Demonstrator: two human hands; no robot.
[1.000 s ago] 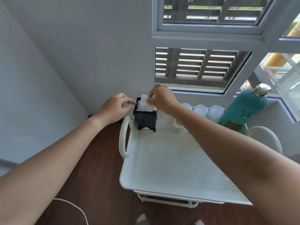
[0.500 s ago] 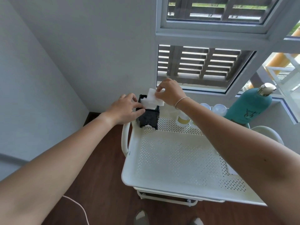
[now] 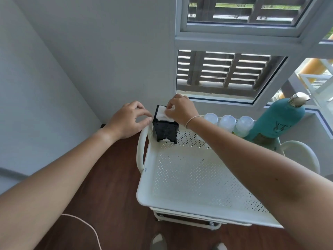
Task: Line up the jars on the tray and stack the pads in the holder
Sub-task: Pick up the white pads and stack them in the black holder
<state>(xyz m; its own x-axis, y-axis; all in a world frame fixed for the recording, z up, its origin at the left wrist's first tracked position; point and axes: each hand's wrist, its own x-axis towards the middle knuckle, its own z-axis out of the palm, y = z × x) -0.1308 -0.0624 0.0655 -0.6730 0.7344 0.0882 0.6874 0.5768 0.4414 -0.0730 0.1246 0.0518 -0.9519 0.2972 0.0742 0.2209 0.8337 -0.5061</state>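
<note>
A black square holder [image 3: 166, 130] stands in the far left corner of the white perforated tray [image 3: 191, 179]. White pads [image 3: 163, 114] fill its top. My right hand [image 3: 180, 109] rests on the holder's top with fingertips pinched on the uppermost pad. My left hand [image 3: 128, 120] hovers just left of the holder, fingers curled and apart, close to its side; whether it touches is unclear. Three jars with pale round lids [image 3: 227, 122] stand side by side along the tray's far edge, to the right of the holder.
A teal bottle with a gold cap [image 3: 278, 118] stands at the tray's far right corner. The tray tops a white cart with looped handles [image 3: 141, 150] at both ends. Grey walls and a window are close behind; dark wooden floor and a thin cord [image 3: 86, 224] lie below.
My right hand has lowered the pad from above the holder onto the stack in it. My left hand has let go of the holder's side and drawn slightly left.
</note>
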